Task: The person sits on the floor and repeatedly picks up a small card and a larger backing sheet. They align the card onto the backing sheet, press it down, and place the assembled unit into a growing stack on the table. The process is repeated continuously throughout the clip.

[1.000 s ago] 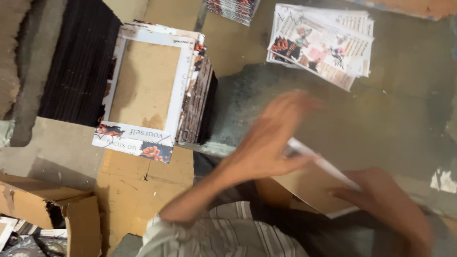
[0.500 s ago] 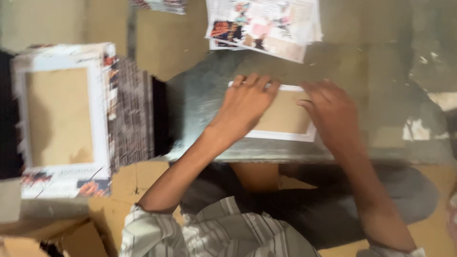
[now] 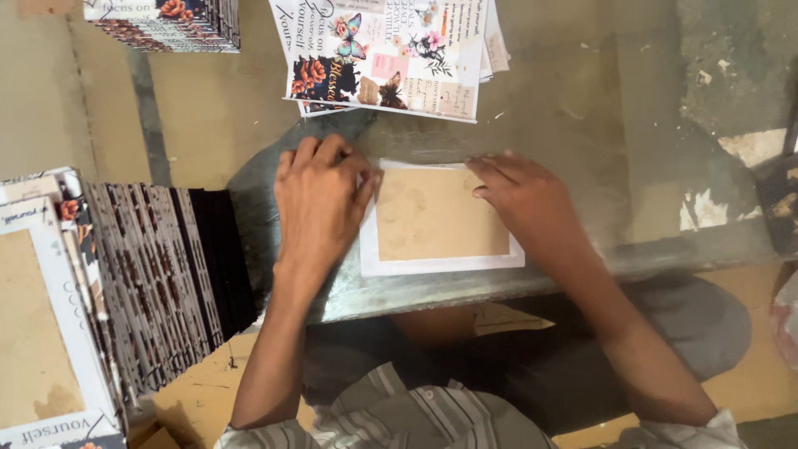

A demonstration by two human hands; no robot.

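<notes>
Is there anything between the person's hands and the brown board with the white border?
Nothing visible. The left hand lies flat on the left edge of the board, and the right hand rests on its right edge. The fingers touch it directly, on the grey table.

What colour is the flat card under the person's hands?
The flat rectangular cardboard piece is light brown with a white paper border around it, seen best in the head view.

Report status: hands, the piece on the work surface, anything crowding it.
Left hand flat on the left edge of the brown board with white border. Right hand pressing its right side. Printed floral sheets lie just beyond, clear of it.
</notes>
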